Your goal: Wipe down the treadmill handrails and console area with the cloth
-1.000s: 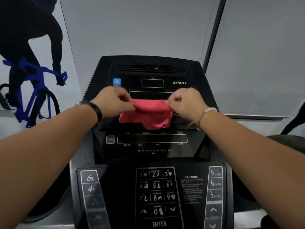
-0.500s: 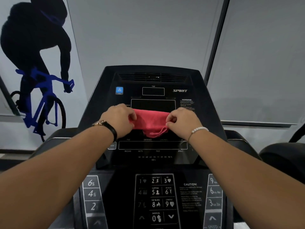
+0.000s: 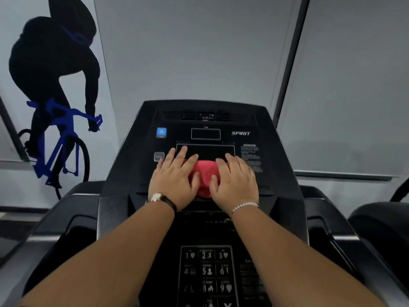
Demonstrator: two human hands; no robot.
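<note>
Wall (image 3: 199, 52): grey panels behind the machine, with a dark vertical strip right of centre.
Mural (image 3: 55, 85): black cyclist silhouette on a blue bike, on the left wall.
Treadmill console (image 3: 261, 120): black and upright, "SPIRIT" lettering at upper right, vent slot along the top.
Left side pocket (image 3: 75, 231): moulded recess beside the console. The interior is dark and the contents cannot be made out.
Right side pocket (image 3: 325, 231): matching recess, also too dark to read.
Keypad (image 3: 207, 271): numbered program buttons on the lower panel, between the two forearms.
Left hand (image 3: 174, 180): laid flat, fingers straight and spread, pressing on the cloth's left part. The fingertips reach the display window's lower left edge.
Right hand (image 3: 234, 185): laid flat, fingers straight, pressing on the cloth's right part.
Display window (image 3: 205, 150): dark rectangle just above the hands.
Cloth (image 3: 204, 173): red and bunched against the console face, showing between the two hands and partly under both.
Fan button (image 3: 161, 132): blue square at the console's upper left.
Watch (image 3: 160, 198): on the left wrist, dark strap.
Bracelet (image 3: 244, 206): pale beads on the right wrist.
</note>
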